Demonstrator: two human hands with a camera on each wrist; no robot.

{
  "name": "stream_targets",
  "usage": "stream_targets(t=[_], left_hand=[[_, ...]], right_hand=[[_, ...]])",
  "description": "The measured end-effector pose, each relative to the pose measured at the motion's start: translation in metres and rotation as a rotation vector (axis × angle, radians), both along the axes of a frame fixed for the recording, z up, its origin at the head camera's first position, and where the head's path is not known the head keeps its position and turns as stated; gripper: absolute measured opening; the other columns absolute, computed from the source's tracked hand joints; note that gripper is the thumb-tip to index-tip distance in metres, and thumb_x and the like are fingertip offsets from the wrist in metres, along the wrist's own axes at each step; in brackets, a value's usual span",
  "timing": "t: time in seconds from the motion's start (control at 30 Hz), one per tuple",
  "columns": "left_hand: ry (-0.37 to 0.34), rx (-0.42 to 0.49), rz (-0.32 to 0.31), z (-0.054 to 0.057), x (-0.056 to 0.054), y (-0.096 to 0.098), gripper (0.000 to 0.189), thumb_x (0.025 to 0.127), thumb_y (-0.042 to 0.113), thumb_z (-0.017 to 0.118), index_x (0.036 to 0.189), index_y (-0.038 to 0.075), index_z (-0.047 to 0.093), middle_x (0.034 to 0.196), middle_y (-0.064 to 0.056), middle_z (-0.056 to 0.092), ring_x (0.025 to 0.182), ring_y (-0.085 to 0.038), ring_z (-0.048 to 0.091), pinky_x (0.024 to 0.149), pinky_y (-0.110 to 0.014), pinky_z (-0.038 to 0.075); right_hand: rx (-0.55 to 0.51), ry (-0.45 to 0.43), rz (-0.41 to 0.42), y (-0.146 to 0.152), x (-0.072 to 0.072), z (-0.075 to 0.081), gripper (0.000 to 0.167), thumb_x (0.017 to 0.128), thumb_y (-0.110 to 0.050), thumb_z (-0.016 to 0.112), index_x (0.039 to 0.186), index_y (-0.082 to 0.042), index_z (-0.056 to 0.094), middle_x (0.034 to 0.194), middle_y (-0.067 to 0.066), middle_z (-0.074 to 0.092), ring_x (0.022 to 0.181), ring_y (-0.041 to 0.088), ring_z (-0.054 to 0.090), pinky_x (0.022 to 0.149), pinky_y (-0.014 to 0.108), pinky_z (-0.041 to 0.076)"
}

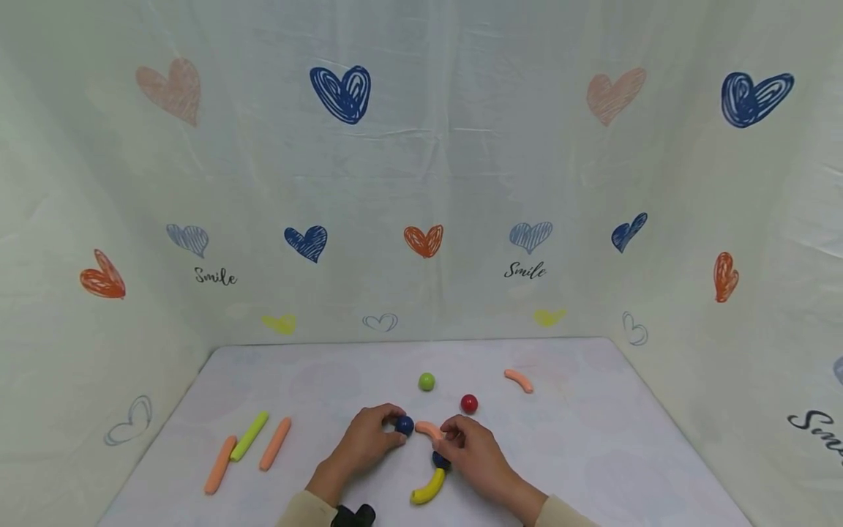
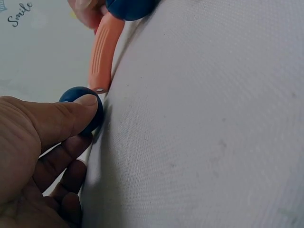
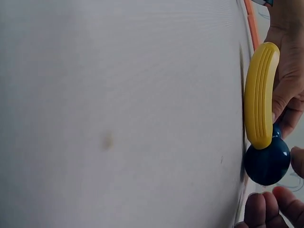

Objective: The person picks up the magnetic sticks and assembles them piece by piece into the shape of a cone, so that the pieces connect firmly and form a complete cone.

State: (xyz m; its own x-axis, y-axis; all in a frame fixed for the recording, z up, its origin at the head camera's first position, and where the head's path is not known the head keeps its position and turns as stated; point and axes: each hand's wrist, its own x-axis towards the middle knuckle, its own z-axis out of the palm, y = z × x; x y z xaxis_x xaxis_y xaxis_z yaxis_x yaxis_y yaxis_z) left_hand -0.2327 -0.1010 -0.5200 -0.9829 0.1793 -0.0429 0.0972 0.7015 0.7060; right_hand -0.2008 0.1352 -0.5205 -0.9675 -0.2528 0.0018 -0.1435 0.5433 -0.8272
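Blue ball pinched by left grip, just beside one end of orange bar. Second ball, touched by yellow bar, is flanked by right grip; whether anything is grasped there cannot be told.

Smooth, glossy plastic is being suggested by the blue ball, grooved plastic by the yellow stick. Matt woven cloth is being shown by the tabletop, creased sheeting by the backdrop.
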Motion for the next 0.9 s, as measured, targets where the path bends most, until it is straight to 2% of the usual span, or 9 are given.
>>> stream_targets(t=[0.23,0.47,0.57,0.73,0.9], left_hand=[[0.001,0.007,-0.010,0.000,-0.001,-0.001,0.035,0.087,0.018,0.086,0.120,0.017,0.074,0.109,0.003,0.072,0.114,-0.027,0.063,0.105,-0.059,0.048],[0.004,-0.001,-0.014,-0.001,-0.001,0.000,0.036,0.087,0.018,0.087,0.120,0.018,0.074,0.106,0.005,0.070,0.107,-0.022,0.060,0.102,-0.057,0.049],[0.001,-0.007,-0.007,-0.001,-0.002,0.000,0.036,0.087,0.018,0.087,0.120,0.019,0.074,0.105,0.006,0.070,0.105,-0.020,0.059,0.100,-0.056,0.049],[-0.007,-0.016,0.000,-0.003,-0.001,0.001,0.036,0.087,0.019,0.087,0.120,0.019,0.074,0.106,0.005,0.070,0.106,-0.021,0.060,0.100,-0.056,0.050],[-0.010,-0.010,0.000,-0.003,-0.002,0.001,0.036,0.087,0.018,0.086,0.121,0.019,0.074,0.108,0.005,0.070,0.108,-0.022,0.060,0.102,-0.056,0.049]], right_hand=[[0.066,0.011,-0.153,-0.015,-0.009,-0.001,0.032,0.093,-0.034,0.080,0.107,-0.007,0.070,0.086,-0.002,0.067,0.077,0.015,0.057,0.066,0.025,0.048],[0.062,-0.013,-0.214,-0.022,-0.011,-0.002,0.025,0.092,-0.026,0.080,0.102,-0.006,0.069,0.081,-0.002,0.065,0.073,0.014,0.058,0.061,0.025,0.048],[0.060,-0.019,-0.207,-0.021,-0.011,-0.003,0.022,0.094,-0.026,0.078,0.103,-0.008,0.070,0.082,-0.002,0.065,0.074,0.015,0.058,0.062,0.025,0.049],[0.045,-0.035,-0.145,-0.016,-0.008,-0.002,0.026,0.097,-0.032,0.076,0.110,-0.009,0.072,0.089,-0.003,0.069,0.081,0.015,0.060,0.068,0.028,0.052],[0.008,-0.088,-0.062,-0.004,-0.003,0.001,0.037,0.096,-0.037,0.077,0.122,-0.011,0.070,0.106,-0.002,0.071,0.091,0.015,0.063,0.080,0.033,0.056]])
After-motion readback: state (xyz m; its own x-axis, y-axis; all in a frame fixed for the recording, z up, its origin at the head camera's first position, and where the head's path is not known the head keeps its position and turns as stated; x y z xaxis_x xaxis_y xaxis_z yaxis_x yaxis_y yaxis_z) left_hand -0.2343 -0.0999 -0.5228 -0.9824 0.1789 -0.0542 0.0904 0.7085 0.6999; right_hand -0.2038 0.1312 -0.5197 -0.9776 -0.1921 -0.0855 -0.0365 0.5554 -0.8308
